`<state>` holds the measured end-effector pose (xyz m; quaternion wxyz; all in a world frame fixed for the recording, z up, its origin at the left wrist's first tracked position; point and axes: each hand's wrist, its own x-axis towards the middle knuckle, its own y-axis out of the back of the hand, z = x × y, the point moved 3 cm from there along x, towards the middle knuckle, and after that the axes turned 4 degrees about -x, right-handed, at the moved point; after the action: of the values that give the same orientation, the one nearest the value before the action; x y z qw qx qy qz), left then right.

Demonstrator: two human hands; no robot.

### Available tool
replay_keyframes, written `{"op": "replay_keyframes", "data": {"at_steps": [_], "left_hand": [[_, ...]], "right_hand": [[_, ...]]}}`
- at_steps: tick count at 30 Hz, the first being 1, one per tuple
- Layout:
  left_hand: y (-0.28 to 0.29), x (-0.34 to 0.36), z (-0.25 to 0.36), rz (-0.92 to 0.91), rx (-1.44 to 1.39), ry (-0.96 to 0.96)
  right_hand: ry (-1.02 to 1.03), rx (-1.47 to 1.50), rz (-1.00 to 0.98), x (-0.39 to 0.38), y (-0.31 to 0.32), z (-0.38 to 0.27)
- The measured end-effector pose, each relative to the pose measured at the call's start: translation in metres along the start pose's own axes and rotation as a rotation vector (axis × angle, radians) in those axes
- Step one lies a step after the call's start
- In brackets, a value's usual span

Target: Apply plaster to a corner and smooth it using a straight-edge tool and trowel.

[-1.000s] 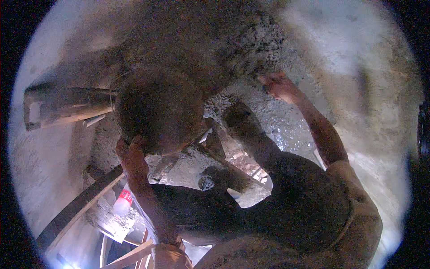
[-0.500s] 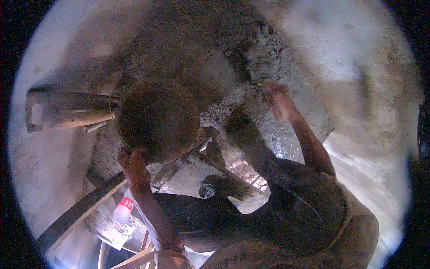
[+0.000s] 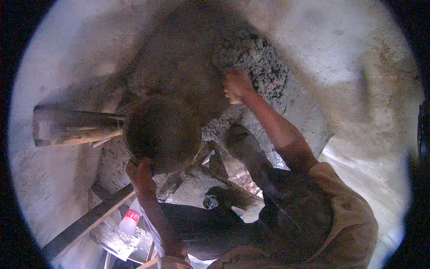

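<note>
Dim light, and we look straight down at the person's own work. Left hand (image 3: 141, 175) at the near-left edge of a round dark bucket (image 3: 163, 132); we read its fingers as closed over the rim. The bucket sits left of the middle of the view, beyond the left knee, its mouth facing us; the inside is too dark for us to tell what it holds. Right hand (image 3: 238, 85) well apart from the bucket, up and to its right, arm stretched out across the wet patch. Its fingers are curled in, fist-like; a pale bit shows beneath them, but we cannot tell whether something is gripped. Just beside that hand, on its right, we note a rough grey heap of mortar (image 3: 266, 65), lumpy and damp-looking. Left of the bucket, a thick wooden beam (image 3: 80, 127) with a pale end. Lower left, a long dark plank (image 3: 85, 220) runs slantwise; beyond its inner edge we see a bottle (image 3: 129, 220) with a red label, against a splattered pale board (image 3: 114, 240). Dark trousers (image 3: 291, 201) cover both legs, spread apart, and a brownish sleeve (image 3: 347, 204) covers the right upper arm. On the right, a stained plaster wall (image 3: 358, 58) curves along the rim of view.
</note>
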<state>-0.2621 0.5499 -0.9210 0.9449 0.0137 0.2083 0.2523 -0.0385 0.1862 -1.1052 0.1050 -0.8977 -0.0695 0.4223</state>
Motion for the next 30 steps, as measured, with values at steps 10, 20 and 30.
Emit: {"op": "replay_keyframes", "data": {"at_steps": [10,20,30], "left_hand": [[-0.003,-0.002,0.033,-0.053,0.339,-0.071],[-0.065,0.01,0.095,-0.055,-0.035,-0.022],[-0.125,0.08,0.011,-0.239,0.9,-0.43]], "right_hand": [[0.162,0.502,-0.254,-0.197,0.013,-0.068],[0.239,-0.625,0.082,-0.209,0.071,0.018],[0.341,-1.973,0.668,-0.167,0.115,-0.084]]}}
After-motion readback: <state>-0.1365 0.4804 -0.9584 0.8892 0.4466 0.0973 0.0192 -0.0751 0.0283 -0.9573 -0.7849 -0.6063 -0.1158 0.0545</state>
